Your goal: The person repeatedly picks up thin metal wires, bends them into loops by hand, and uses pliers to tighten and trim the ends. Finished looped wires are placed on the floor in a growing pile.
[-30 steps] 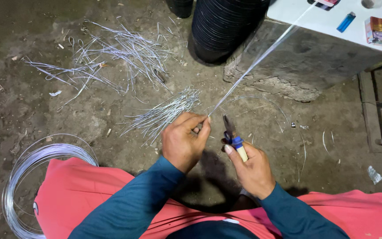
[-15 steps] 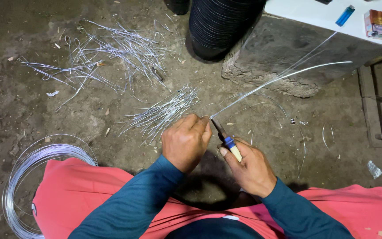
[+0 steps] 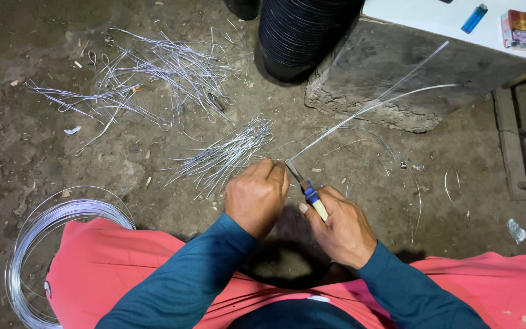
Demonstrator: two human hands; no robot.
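The left hand (image 3: 255,196) is clamped on the wire bundle (image 3: 360,113), which extends toward 2 o'clock, keeping it taut. The right hand (image 3: 339,225) grips the pliers (image 3: 304,184), whose nose meets the wire beside the left fingertips.

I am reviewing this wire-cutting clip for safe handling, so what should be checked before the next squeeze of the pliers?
1. Left hand pinches the thin silver wire strands near the tool: ok.
2. Right hand grips the pliers with blue and cream handles: ok.
3. Plier tip meets the strands at the left fingertips: ok.
4. Fingers out of the tip's way: cannot tell.
5. Long free ends rise toward the grey stone block, touching nothing: ok.
6. Grey wire coil lies apart, beside the left sleeve: ok.
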